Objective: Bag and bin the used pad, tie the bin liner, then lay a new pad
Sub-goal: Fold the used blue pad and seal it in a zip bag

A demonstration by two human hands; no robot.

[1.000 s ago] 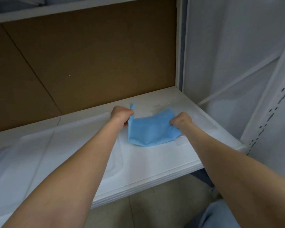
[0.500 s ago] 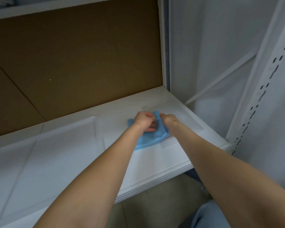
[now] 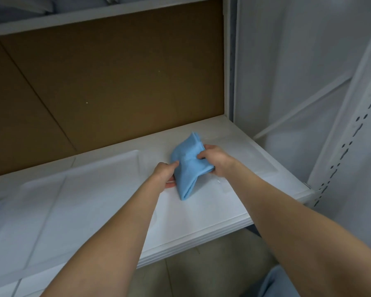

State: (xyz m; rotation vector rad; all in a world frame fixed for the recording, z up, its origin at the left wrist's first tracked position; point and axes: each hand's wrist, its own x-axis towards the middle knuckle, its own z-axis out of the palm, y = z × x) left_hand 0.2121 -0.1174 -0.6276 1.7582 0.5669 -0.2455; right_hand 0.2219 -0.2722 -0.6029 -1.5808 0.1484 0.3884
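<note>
Ok, I see the left hand (image 3: 166, 173) gripping the left edge of the folded blue pad (image 3: 187, 174), fingers curled onto it. The pad sits bunched between both hands, near tip touching the white shelf (image 3: 201, 219), far corner poking up. The right hand (image 3: 217, 161) clamps the pad's right side, fingers curled over the top. A brown backboard (image 3: 116, 82) stands at the far side.

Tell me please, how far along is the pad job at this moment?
Done: the blue pad is folded into a bundle. In hand: the left hand and the right hand grip it on the white shelf. Left: bagging, binning, tying the liner and laying a new pad; no bag or bin is in view.
</note>
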